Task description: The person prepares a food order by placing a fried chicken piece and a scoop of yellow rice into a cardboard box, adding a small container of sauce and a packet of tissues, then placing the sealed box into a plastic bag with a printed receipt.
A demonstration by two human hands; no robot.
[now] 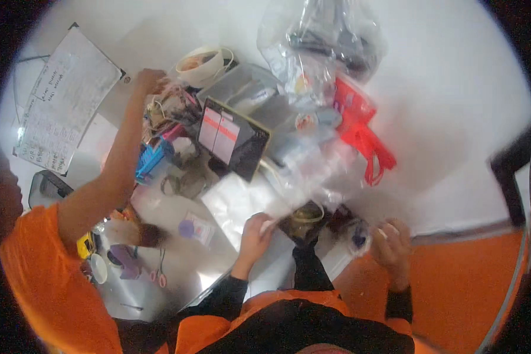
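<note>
My left hand (254,236) is closed on the near edge of a shiny white sheet (234,199), possibly a plastic bag, above the table's near edge. Off to the right, my right hand (391,243) is blurred, its fingers curled; a small pale spot shows at the fingertips, and I cannot tell whether it is held. Just left of that hand is a clear plastic item (359,240) with a dark patch. Between my hands stands a dark round container with a pale handle (307,214).
A co-worker's arm (115,163) reaches across the left side. Beyond the sheet stands a tablet (232,137). Red bags (358,119) and clear plastic bags (332,40) lie farther back. Scissors (160,272), a tape roll (98,267) and a whiteboard (66,97) are leftward.
</note>
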